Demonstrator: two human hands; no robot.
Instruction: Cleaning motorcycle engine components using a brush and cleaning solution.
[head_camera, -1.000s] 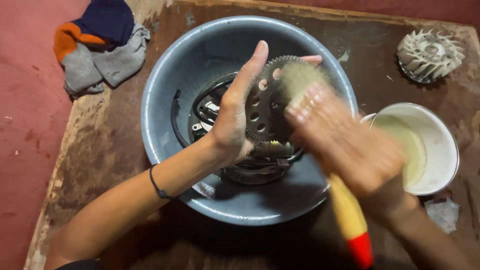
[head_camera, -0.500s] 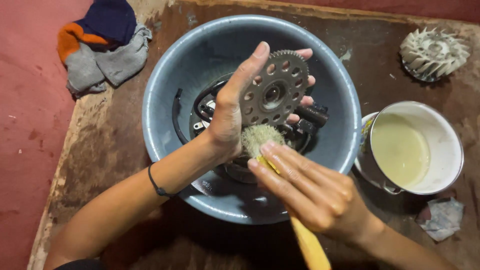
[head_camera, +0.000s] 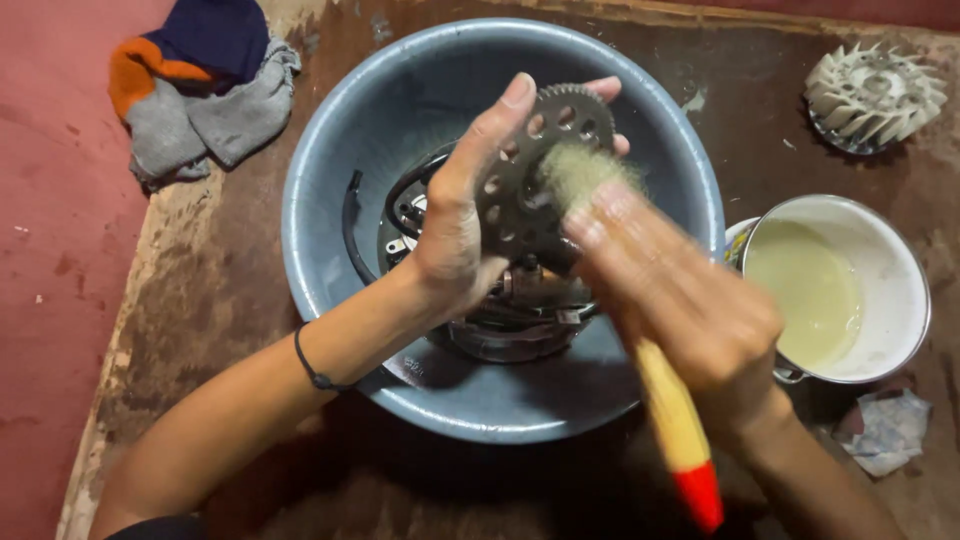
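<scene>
My left hand (head_camera: 462, 215) holds a dark toothed sprocket (head_camera: 528, 170) with round holes upright over a blue-grey basin (head_camera: 330, 180). My right hand (head_camera: 690, 310) grips a paintbrush with a yellow handle (head_camera: 672, 410) and red tip. Its bristles (head_camera: 580, 172) press against the sprocket's face, blurred by motion. Under the sprocket, inside the basin, lie dark metal engine parts (head_camera: 520, 310) and a curved black piece (head_camera: 352, 230).
A white pot of pale yellowish liquid (head_camera: 830, 285) stands right of the basin. A finned metal fan wheel (head_camera: 872, 95) lies at the far right. Bundled cloths, blue, orange and grey (head_camera: 195, 85), sit far left. Crumpled paper (head_camera: 885, 430) lies near right. All rest on a dark stained board (head_camera: 200, 300).
The brush swept down below the sprocket half a second ago and is now back up on the sprocket's face. The left hand keeps the sprocket in the same place.
</scene>
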